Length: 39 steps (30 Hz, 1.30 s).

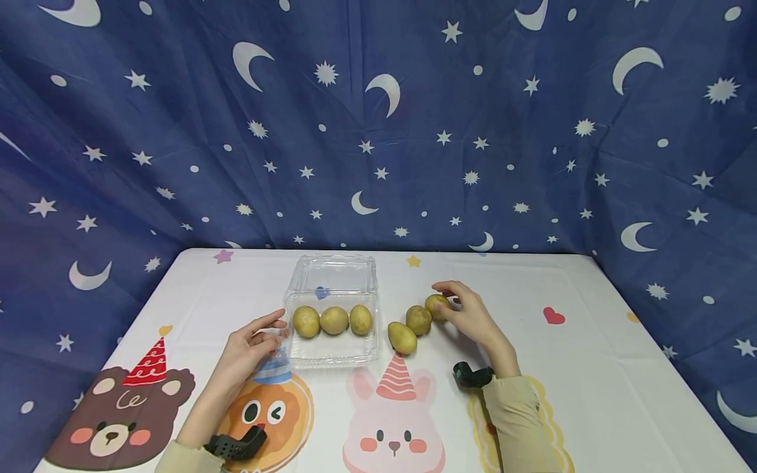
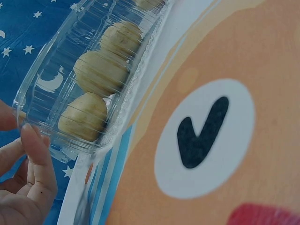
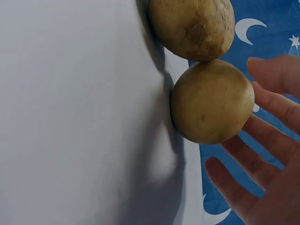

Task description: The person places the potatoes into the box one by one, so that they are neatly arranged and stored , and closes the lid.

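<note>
the right hand (image 1: 473, 318) is spread around a round, yellow-brown potato (image 1: 437, 304) at the far end of a slanting row, right of the container; its thumb stands apart and the grip is not closed. next to it lies a darker, rounded brown potato (image 1: 418, 320), then an oblong, yellow-brown potato (image 1: 402, 337), its long axis running from far left to near right. the left hand (image 1: 251, 348), fingers loosely bent, is at the left edge of a clear, ribbed plastic container (image 1: 334, 359), its lid (image 1: 337, 272) folded away from the person. three yellow-brown potatoes (image 1: 334, 320) sit inside, side by side, left to right.
</note>
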Tool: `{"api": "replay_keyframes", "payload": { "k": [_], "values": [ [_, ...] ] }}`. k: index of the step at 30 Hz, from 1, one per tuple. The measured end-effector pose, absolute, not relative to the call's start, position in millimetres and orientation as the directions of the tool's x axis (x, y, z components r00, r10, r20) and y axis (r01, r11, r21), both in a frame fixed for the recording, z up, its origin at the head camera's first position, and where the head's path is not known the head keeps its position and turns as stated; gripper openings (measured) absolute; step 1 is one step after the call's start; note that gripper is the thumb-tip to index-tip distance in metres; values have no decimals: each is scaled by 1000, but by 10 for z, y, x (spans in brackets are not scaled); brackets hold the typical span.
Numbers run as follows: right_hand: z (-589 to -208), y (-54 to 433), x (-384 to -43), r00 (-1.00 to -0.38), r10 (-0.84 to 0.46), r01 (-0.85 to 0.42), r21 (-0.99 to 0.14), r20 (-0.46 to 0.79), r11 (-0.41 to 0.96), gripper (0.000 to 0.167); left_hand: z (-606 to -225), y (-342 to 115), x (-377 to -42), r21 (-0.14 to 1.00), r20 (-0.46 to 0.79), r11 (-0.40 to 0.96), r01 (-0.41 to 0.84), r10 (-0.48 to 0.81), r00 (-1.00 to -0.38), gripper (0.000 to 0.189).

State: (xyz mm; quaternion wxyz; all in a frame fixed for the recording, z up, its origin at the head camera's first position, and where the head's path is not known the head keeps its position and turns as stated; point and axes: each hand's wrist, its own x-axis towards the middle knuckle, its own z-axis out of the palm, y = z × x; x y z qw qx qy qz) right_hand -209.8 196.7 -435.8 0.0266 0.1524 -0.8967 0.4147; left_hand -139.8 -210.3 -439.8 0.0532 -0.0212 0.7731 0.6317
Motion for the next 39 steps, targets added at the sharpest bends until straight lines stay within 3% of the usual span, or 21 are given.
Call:
{"api": "replay_keyframes", "payload": {
  "k": [11, 39],
  "values": [
    [-4419, 2009, -2104, -953, -278, -265, -778, 122, 569, 50, -4386, -2102, -1391, 973, -117, 204, -109, 27, -993, 54],
    [-4451, 2021, -2105, -962, -255, -236, -773, 99, 589, 48, -4389, -2096, -1404, 973, -117, 203, -108, 36, -992, 54]
  ]
}}
